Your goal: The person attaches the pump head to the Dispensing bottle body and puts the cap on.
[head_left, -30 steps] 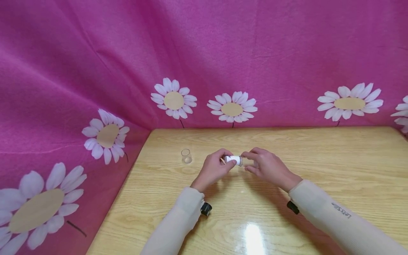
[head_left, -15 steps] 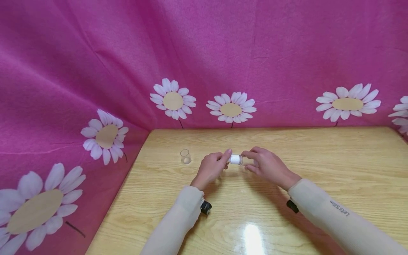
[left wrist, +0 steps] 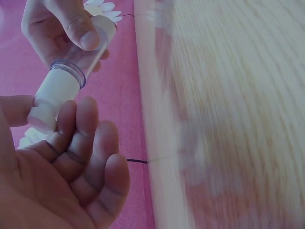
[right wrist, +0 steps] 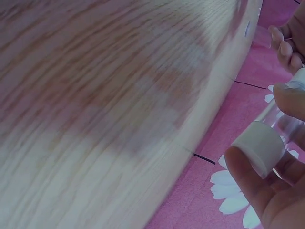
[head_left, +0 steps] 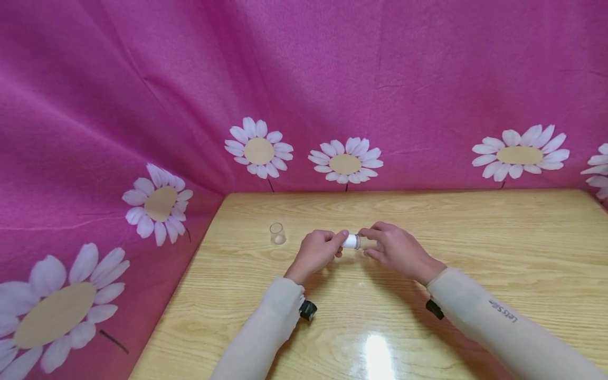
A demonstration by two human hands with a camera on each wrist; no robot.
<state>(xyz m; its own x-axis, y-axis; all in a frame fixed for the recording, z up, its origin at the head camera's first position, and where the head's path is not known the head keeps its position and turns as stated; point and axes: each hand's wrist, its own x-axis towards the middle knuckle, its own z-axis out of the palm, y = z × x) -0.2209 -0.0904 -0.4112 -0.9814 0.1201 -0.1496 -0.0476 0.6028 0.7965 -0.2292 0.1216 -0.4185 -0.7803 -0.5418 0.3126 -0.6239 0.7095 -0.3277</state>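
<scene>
Above the table, a small bottle [left wrist: 59,85] lies nearly level between both hands. It has a clear body, a white pump top and a white base [right wrist: 259,145]. My left hand [head_left: 313,255] pinches the narrow white pump head [left wrist: 43,117] between thumb and index finger, the other fingers loosely curled below. From the other side, my right hand [head_left: 402,252] holds the clear body between thumb and fingers; the thumb lies along it in the left wrist view. A clear, hollow cap [head_left: 277,234] stands on the table, left of my left hand.
The wooden table [head_left: 499,232] has a pink cloth [head_left: 418,95] with white daisies behind it and along its left side. Black wrist cameras sit under both sleeves. A light glare [head_left: 378,356] shines on the table's near part.
My left thumb has shifted from the near side of the white pump top to its upper left end, after lifting half a second ago. My right hand keeps its hold, almost still.
</scene>
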